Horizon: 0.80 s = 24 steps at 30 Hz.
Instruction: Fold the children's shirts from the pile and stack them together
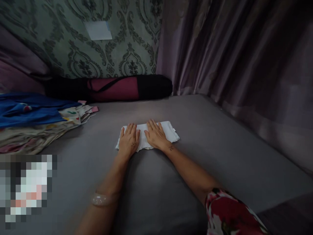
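Observation:
A folded white cloth [168, 131], perhaps a garment, lies flat on the grey bed sheet [156, 182]. My left hand [129, 140] rests palm down on its left part, fingers stretched out. On the middle of the cloth lies my right hand [156, 134], also flat with its fingers extended and pointing away from me. A gap of white fabric shows between the two hands. The right end of the cloth sticks out beyond my right hand, and its near edge looks uneven.
A pile of clothes with a blue garment [31, 109] on top lies at the left. Along the wall stretches a long black and maroon bag [114, 88]. Purple curtains [234, 65] hang at the right. A pixelated patch covers the lower left corner.

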### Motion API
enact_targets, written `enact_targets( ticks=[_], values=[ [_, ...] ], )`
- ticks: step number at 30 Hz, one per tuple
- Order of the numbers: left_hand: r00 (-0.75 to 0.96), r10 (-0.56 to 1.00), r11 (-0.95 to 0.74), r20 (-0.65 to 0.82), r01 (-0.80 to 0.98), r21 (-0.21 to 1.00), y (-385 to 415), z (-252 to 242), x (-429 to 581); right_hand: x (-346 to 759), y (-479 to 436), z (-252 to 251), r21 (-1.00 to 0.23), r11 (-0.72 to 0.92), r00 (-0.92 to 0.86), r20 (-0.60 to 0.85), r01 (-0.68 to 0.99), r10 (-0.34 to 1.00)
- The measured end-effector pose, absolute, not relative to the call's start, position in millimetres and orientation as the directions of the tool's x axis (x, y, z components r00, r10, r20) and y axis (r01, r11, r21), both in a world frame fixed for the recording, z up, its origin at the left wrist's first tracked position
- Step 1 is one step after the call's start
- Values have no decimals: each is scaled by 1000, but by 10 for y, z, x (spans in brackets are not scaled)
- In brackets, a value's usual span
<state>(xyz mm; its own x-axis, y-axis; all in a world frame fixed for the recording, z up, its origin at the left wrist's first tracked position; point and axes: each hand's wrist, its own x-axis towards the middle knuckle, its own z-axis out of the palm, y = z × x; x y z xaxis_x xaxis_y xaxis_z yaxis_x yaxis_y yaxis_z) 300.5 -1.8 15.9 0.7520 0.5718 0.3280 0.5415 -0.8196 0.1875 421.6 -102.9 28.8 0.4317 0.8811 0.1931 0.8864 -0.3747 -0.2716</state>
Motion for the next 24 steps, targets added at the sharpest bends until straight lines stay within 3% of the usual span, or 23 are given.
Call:
enact_targets(
  ticks=[6, 14, 18, 24],
  values=[
    [767, 628, -778, 129, 615, 131, -4, 91, 3012, 4300, -1042, 216, -319, -477, 517, 48, 819, 855],
    [711, 683, -730, 168, 670, 132, 30, 131, 2947, 4403, -1074, 251, -306, -511, 554, 69, 803, 830],
    [656, 747, -664, 104, 731, 159, 114, 129, 2886, 4517, -1098, 225, -287, -600, 640, 62, 747, 766],
    [637, 769, -632, 46, 750, 195, 168, 104, 2887, 4555, -1094, 181, -289, -607, 639, 23, 741, 769]
  ],
)
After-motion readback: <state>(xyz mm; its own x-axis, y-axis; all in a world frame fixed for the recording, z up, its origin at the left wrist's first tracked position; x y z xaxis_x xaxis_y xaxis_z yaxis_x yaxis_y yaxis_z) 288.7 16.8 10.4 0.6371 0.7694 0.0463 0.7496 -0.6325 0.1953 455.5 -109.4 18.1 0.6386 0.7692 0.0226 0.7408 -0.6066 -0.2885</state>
